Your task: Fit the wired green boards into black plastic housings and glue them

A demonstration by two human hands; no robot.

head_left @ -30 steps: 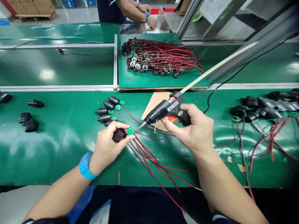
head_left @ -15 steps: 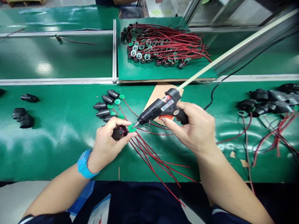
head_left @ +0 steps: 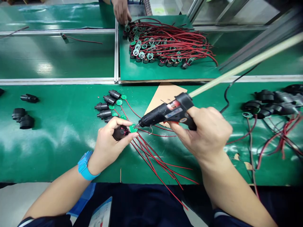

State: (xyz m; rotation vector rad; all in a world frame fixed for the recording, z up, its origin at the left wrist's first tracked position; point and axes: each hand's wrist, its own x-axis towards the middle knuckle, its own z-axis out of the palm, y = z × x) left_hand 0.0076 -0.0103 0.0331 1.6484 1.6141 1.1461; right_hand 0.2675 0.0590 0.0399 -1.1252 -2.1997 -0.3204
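Between the thumb and fingers of my left hand (head_left: 111,135) is a black cylindrical housing (head_left: 120,132) with a small round green circuit board (head_left: 133,128) at its end. My right hand (head_left: 205,132) is closed round the grip of a black hot glue gun (head_left: 165,112), whose metal nozzle points left and meets the board or sits just over it. A long pale glue stick (head_left: 246,67) sticks out of the gun's rear. Red wires (head_left: 151,157) trail right and down from beside the board. Just beyond my left hand, several similar black housings (head_left: 104,114) lie with green boards attached.
A raised green board (head_left: 165,74) at the back bears a pile of wired parts (head_left: 151,47). A co-worker's hand (head_left: 121,12) is at its left corner. Cardboard (head_left: 163,94) lies behind the gun. Black parts (head_left: 267,101) lie right, more black pieces (head_left: 26,121) left.
My right hand and the glue gun's rear have shifted right, the nozzle staying at the board. My left hand has barely moved. A co-worker's hand has come in at the pile's left corner.
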